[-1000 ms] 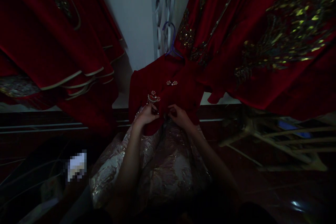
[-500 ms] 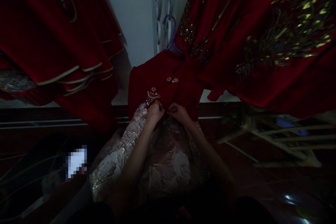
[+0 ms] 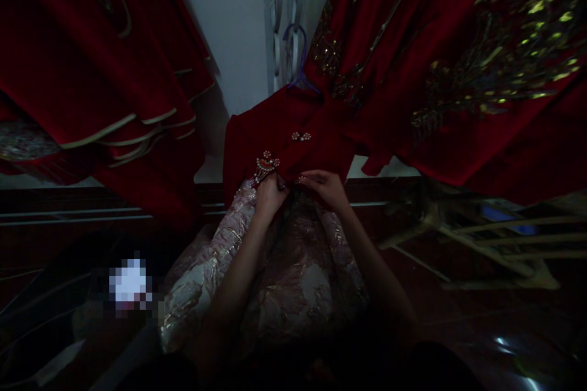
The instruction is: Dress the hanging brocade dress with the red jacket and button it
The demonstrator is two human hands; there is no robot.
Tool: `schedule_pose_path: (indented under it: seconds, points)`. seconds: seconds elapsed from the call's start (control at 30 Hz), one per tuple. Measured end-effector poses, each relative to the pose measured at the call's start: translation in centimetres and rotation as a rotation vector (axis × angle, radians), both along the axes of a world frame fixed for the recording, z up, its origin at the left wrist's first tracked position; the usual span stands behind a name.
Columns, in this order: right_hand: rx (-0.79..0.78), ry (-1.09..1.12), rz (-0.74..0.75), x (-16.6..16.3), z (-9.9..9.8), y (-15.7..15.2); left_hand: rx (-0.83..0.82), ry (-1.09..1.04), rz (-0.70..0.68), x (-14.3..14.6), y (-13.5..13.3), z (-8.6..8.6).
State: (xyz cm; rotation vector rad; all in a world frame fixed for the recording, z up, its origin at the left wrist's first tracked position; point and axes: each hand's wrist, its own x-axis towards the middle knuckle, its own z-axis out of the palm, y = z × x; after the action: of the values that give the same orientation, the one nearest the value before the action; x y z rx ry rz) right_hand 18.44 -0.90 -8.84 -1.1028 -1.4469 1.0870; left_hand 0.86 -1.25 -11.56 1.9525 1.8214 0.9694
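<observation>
A red top with beaded ornaments hangs from a purple hanger. Below it falls a pale, shiny brocade skirt; whether the two are joined is too dark to tell. My left hand is closed at the waist, beside a pearl-and-red tasselled ornament, and pinches the garment there; its fingertips are partly in shadow. To the right of it, my right hand lies against the top's lower front. Its fingers are stretched towards the left hand, apart from it, with no held thing showing.
Red draped garments hang on the left and right, the right one with gold sequins. A white metal lattice stands behind the hanger. At right is a wooden rack; at lower left, a blurred bright patch.
My right hand has loosened from a pinch near the waist and moved slightly right and up, fingers now straighter. The left hand stays in nearly the same place.
</observation>
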Motion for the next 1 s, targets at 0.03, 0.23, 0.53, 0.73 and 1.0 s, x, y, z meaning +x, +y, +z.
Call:
schedule_pose_path:
  seconds: [0.03,0.23,0.53,0.73,1.0]
  points:
    - [-0.012,0.023,0.003,-0.1,0.1,0.0,-0.006,0.0,-0.003,0.0,0.0,0.1]
    - [0.007,-0.001,0.022,-0.7,-0.8,0.0,-0.06,-0.018,-0.01,-1.0,0.4,0.2]
    - [0.116,-0.161,-0.027,-1.9,-2.4,-0.1,-0.149,-0.116,-0.044,-2.0,1.2,0.0]
    - [0.197,-0.292,-0.096,-2.1,-2.7,-0.2,-0.086,-0.044,-0.217,-2.0,0.8,-0.8]
    - [0.177,-0.231,-0.1,-2.0,-3.4,0.2,0.075,0.25,-0.175,-2.4,0.3,-0.4]
